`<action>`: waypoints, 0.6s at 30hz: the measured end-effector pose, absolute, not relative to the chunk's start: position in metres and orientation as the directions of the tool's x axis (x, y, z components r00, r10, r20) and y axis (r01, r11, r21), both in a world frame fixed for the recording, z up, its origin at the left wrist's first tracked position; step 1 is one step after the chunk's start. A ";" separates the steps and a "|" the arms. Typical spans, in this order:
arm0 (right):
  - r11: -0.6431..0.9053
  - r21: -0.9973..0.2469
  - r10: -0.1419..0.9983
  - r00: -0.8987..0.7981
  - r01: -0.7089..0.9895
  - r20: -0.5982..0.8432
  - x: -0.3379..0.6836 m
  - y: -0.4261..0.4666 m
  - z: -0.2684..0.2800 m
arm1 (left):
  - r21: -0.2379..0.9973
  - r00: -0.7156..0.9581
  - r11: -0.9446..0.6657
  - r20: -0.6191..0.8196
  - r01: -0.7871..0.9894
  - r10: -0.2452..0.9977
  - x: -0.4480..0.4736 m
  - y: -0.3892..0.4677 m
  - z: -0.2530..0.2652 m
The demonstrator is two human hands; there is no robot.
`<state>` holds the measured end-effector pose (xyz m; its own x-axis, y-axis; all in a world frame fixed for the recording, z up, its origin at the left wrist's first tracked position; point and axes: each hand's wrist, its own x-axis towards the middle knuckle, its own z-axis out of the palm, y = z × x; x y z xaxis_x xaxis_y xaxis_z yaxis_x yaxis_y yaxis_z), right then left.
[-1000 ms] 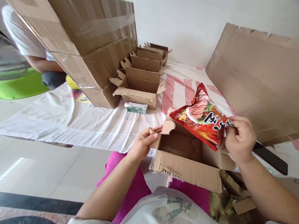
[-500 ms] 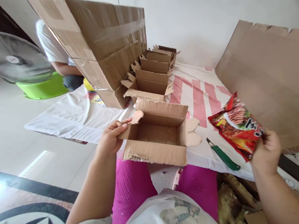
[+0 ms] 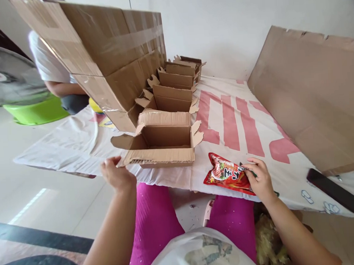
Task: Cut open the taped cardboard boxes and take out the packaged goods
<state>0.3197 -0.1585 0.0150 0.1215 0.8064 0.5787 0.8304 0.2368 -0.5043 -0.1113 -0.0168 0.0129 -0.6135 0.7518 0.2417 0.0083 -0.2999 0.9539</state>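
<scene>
While boxes (image 3: 172, 93) stand close behind the carton (image 3: 167, 164), left grip (image 3: 118, 175) pinches its flap (image 3: 154, 155), right grip (image 3: 260, 180) a red packet (image 3: 227, 175).

Open passage runs over the cloth (image 3: 216, 117), walled by open boxes (image 3: 166, 157) left and a cardboard panel (image 3: 311, 103) right.

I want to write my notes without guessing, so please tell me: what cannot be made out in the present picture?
All in the head view:
Nearest open box: part of its inside is hidden by its front flap.
Red packet: its right end is partly covered by the right hand.
Left hand: its own back hides whether it grips the box.
Other person: mostly behind the stacked boxes.
Fan: cut off by the left edge.
</scene>
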 end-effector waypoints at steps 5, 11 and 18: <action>0.095 -0.572 0.817 0.265 0.815 0.513 0.322 -0.167 -0.008 | 0.896 -0.455 -0.367 0.444 0.251 0.772 -0.051 -0.093 -0.033; -0.048 -0.632 0.754 0.443 0.774 0.485 0.320 -0.182 -0.014 | 0.662 0.482 -0.680 0.505 0.316 0.716 0.010 -0.117 -0.018; -0.162 -0.699 0.787 0.519 0.696 0.335 0.299 -0.216 -0.038 | 0.747 0.543 -0.479 0.189 0.462 0.818 0.059 -0.088 -0.012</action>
